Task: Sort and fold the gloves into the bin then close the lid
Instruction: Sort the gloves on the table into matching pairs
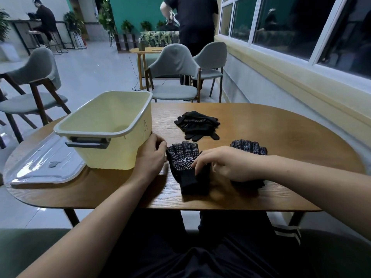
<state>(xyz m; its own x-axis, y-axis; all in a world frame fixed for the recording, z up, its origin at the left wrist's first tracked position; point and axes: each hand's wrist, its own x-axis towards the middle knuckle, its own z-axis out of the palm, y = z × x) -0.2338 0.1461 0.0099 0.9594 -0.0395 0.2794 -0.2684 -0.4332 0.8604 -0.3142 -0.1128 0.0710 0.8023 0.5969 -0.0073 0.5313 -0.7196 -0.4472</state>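
room: tiled floor, a window wall [291,33] along the right, grey chairs [174,77] beyond the far edge and to the left, a small round table further back. two persons in dark clothes are in the background, one standing, one seated at a counter.

table [271,125]: oval, wood grain, its near edge toward the wearer's lap.

bin [104,125]: pale yellow with a grey rim and handle, upright and uncovered on the left half of the table. nothing is seen inside it. a letter "a" is marked on its right wall.

lid [46,163]: clear with a pale frame, lying flat at the left edge, just beside the bin's near left corner.

pile [197,124]: black gloves heaped right of the bin, toward the far edge, apart from both hands.

near glove [183,161]: black with white dots, flat near the middle of the near edge, fingers pointing away.

second glove [249,147]: same pattern, just to the right, its lower part hidden under the right hand.

left hand [150,155]: rests on the table against the bin's near right corner, fingers loosely curled, nothing held. contact with the near glove cannot be told.

right hand [224,165]: palm down, fingers curled over and gripping the near glove's right edge at the cuff.
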